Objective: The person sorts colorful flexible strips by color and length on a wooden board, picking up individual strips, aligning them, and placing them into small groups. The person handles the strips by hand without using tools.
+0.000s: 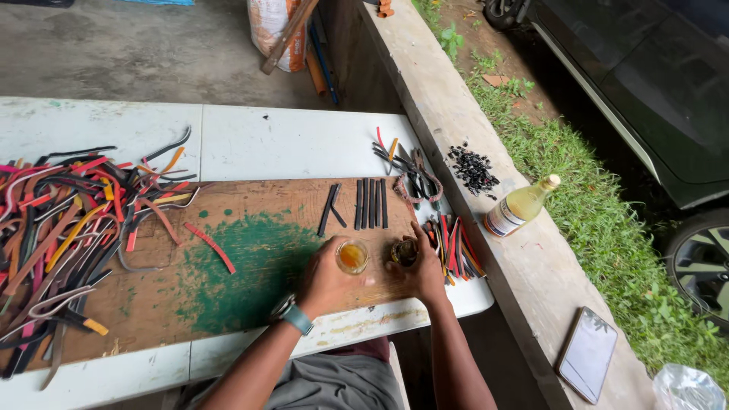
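Observation:
My left hand grips a small clear cup of amber liquid on the wooden board, which carries a green paint stain. A teal watch is on that wrist. My right hand closes around a small dark jar just right of the cup. Several short black strips lie in a row behind the two containers. A bundle of coloured strips sits right of my right hand.
A big heap of coloured and black strips covers the left of the white table. On the concrete ledge stand a bottle of yellow liquid, black bits and a phone. Grass and a car lie beyond.

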